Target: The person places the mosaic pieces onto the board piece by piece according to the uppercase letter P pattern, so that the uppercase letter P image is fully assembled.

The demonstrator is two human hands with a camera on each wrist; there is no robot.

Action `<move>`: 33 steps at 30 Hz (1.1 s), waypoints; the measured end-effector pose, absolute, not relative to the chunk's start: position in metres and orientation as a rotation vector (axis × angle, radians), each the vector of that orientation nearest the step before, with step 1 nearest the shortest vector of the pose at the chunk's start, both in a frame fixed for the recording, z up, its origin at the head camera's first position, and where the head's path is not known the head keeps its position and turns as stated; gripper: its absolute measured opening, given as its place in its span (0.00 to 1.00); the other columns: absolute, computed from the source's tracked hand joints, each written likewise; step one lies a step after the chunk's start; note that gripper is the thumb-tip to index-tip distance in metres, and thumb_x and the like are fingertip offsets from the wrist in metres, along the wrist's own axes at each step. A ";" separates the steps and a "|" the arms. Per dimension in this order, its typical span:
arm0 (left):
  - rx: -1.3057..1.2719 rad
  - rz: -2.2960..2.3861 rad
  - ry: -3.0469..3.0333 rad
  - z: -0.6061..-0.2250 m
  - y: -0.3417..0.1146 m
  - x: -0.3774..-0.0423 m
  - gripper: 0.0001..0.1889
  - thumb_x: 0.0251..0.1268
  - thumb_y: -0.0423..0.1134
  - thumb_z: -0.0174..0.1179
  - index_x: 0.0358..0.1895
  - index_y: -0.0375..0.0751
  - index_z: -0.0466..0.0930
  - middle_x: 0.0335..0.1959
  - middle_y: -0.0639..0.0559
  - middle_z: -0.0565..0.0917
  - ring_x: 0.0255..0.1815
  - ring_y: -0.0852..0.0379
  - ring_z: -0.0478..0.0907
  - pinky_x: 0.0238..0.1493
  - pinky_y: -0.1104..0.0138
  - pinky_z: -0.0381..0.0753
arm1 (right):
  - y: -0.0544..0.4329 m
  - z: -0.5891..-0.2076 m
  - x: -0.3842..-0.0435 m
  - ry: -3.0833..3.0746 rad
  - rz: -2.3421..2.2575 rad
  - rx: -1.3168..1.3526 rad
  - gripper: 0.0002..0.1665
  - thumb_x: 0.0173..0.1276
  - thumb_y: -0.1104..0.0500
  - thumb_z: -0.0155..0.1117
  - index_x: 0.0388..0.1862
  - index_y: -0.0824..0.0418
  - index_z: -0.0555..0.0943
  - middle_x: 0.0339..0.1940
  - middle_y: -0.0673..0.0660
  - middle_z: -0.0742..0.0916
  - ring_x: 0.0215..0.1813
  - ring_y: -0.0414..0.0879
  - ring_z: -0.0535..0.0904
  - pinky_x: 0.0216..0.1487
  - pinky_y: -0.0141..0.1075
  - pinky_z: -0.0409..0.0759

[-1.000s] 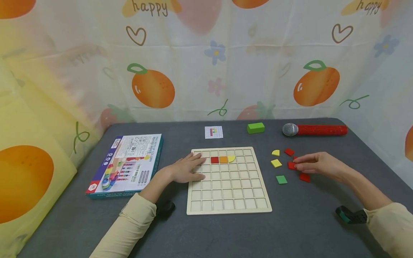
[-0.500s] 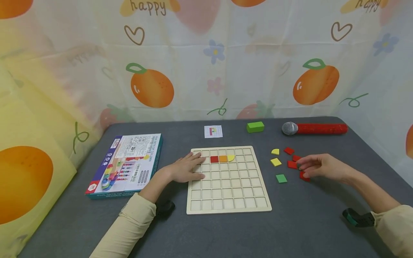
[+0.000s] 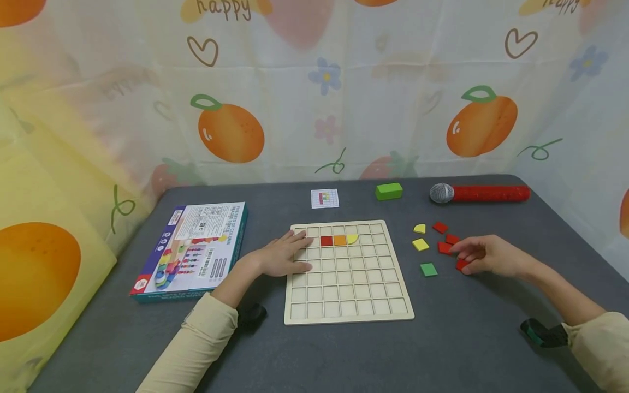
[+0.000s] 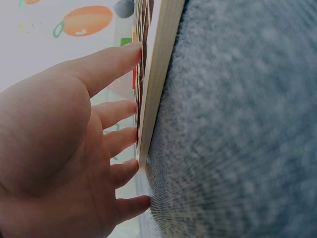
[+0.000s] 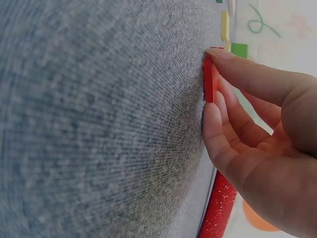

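Note:
My left hand (image 3: 277,258) lies with spread, straight fingers over the left side of a pale wooden grid board (image 3: 348,320). In the left wrist view, its fingertips (image 4: 130,106) touch the board's edge and the little finger reaches the table. A red square (image 3: 326,240), an orange square (image 3: 339,240) and a yellow rounded piece (image 3: 351,238) sit side by side in one upper row. To the right, my right hand (image 3: 496,255) pinches a flat red tile (image 5: 208,79) at table level, thumb on one edge and a finger on the opposite one.
Beside the right hand lie more red tiles (image 3: 440,227), two yellow pieces (image 3: 420,244) and a green tile (image 3: 429,269). Behind the board are a pattern card (image 3: 325,198), a green block (image 3: 389,191) and a red microphone (image 3: 486,194). A boxed set (image 3: 196,248) lies left.
My right hand has shifted from the middle red tiles to the one nearest me, its thumb and finger now at that tile's edges. The left hand stays put.

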State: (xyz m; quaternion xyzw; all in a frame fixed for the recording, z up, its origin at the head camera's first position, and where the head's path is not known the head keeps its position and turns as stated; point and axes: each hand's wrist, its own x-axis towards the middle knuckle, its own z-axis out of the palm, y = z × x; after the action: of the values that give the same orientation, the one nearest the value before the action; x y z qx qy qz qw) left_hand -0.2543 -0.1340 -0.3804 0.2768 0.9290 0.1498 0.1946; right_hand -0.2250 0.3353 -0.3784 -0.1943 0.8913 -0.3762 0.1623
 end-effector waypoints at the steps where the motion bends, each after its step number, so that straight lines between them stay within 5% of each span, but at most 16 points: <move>1: 0.780 0.422 2.604 -0.380 -0.134 -0.254 0.37 0.70 0.55 0.52 0.75 0.42 0.52 0.76 0.44 0.47 0.76 0.43 0.36 0.69 0.44 0.43 | 0.335 -0.379 -0.225 2.551 -1.068 -0.561 0.25 0.59 0.64 0.70 0.53 0.73 0.76 0.41 0.57 0.82 0.40 0.41 0.76 0.40 0.32 0.78; 15: 0.771 0.418 2.606 -0.382 -0.134 -0.256 0.36 0.70 0.54 0.52 0.75 0.43 0.52 0.76 0.44 0.47 0.76 0.43 0.37 0.68 0.44 0.43 | 0.332 -0.376 -0.226 2.668 -1.007 -0.499 0.20 0.59 0.63 0.71 0.49 0.70 0.79 0.31 0.54 0.78 0.31 0.41 0.72 0.30 0.32 0.72; 33: 0.769 0.438 2.607 -0.381 -0.134 -0.254 0.37 0.69 0.55 0.52 0.75 0.43 0.53 0.76 0.45 0.48 0.76 0.43 0.37 0.68 0.43 0.43 | 0.321 -0.369 -0.230 2.514 -1.198 -0.322 0.26 0.64 0.56 0.67 0.54 0.73 0.77 0.40 0.58 0.87 0.39 0.41 0.82 0.41 0.36 0.81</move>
State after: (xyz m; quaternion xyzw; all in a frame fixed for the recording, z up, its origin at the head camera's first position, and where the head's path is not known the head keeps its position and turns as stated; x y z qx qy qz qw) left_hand -0.2536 -0.1339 -0.3809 0.2741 0.9291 0.1560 0.1930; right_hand -0.2302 0.3209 -0.3692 -0.1133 0.8840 -0.4213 0.1680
